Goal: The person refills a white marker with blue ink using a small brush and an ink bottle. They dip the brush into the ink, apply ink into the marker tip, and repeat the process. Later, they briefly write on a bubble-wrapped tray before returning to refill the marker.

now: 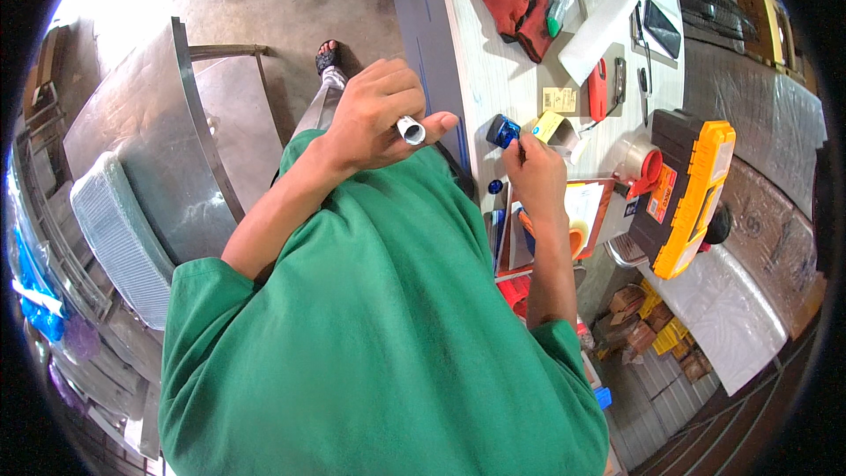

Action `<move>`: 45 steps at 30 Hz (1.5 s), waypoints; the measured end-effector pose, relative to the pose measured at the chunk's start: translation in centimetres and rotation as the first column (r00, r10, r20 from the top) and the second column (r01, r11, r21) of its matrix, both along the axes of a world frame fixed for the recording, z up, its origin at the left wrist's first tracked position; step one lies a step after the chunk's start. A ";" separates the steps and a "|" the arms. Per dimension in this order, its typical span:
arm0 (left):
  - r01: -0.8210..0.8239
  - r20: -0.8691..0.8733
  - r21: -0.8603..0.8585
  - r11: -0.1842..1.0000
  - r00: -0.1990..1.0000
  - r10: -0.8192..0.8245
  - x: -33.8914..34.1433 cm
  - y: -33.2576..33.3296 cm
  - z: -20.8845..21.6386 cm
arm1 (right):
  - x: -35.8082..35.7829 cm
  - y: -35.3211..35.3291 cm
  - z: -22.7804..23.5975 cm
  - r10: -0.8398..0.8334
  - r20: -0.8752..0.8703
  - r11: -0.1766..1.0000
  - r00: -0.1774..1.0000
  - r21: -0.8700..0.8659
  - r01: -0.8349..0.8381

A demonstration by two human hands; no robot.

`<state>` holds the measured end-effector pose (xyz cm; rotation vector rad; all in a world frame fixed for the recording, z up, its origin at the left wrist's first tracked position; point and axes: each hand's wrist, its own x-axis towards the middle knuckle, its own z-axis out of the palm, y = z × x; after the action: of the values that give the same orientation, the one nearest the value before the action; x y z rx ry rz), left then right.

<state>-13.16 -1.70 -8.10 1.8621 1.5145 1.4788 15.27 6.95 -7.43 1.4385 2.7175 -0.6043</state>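
Observation:
My left hand [377,115] is raised in front of my body, its fingers wrapped round a narrow white tube. The open, hollow end of the tube [411,130] sticks out beside my thumb; its rest is hidden by the hand. My right hand [538,172] reaches over the table's near edge with its fingertips pinched against a small blue and black object [504,130], whose kind I cannot make out. Just beyond those fingers lies a yellow-labelled item [553,126]. A small dark blue round piece [495,186] sits close to the same hand.
On the light table [483,44] lie red and dark gloves [520,4], a red cutter [597,92], a phone [661,26] and a roll of clear tape [636,163]. A black and yellow toolbox [692,198] stands right. Left is a metal panel [145,128]; a sandalled foot [327,56] shows ahead.

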 end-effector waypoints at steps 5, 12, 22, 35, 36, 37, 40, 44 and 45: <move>0.001 -0.001 0.004 1.000 1.000 -0.001 0.0 0.0 0.0 | 0.0 0.2 -0.1 0.033 -0.044 0.999 0.999 -0.030 -0.034; 0.005 -0.003 -0.005 1.000 1.000 -0.005 0.0 0.0 0.0 | -0.2 0.1 0.3 0.014 0.019 1.000 1.000 -0.016 -0.014; -0.027 0.009 0.003 1.000 1.000 0.027 0.3 0.4 0.1 | 0.1 0.3 0.4 -0.049 -0.073 0.995 0.996 -0.096 0.042; 0.006 -0.029 -0.021 1.000 1.000 -0.006 0.4 0.4 0.1 | 1.0 -0.4 1.8 -0.185 -0.109 0.970 0.977 -0.181 0.163; 0.007 -0.034 -0.028 1.000 0.999 -0.008 0.5 0.3 0.1 | 1.3 -0.7 1.7 -0.268 -0.138 0.939 0.954 -0.261 0.226; 0.008 -0.040 -0.030 1.000 0.999 -0.009 0.6 0.4 0.0 | 1.6 -0.9 1.4 -0.344 -0.171 0.901 0.923 -0.336 0.274; -0.004 -0.024 -0.038 0.999 1.000 0.003 0.9 0.6 -0.1 | 2.7 -1.7 0.8 -0.489 -0.206 0.812 0.848 -0.464 0.355; 0.004 -0.033 -0.048 0.999 0.999 -0.006 1.3 0.8 -0.1 | 3.7 -2.3 0.1 -0.646 -0.236 0.683 0.726 -0.604 0.412; 0.011 -0.030 -0.048 0.999 0.999 -0.013 1.4 0.9 -0.1 | 3.9 -2.4 0.1 -0.662 -0.263 0.668 0.702 -0.632 0.394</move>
<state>-11.75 -0.84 -8.17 1.8710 1.5363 1.4020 19.17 4.53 -7.30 2.1273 1.9793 -1.8027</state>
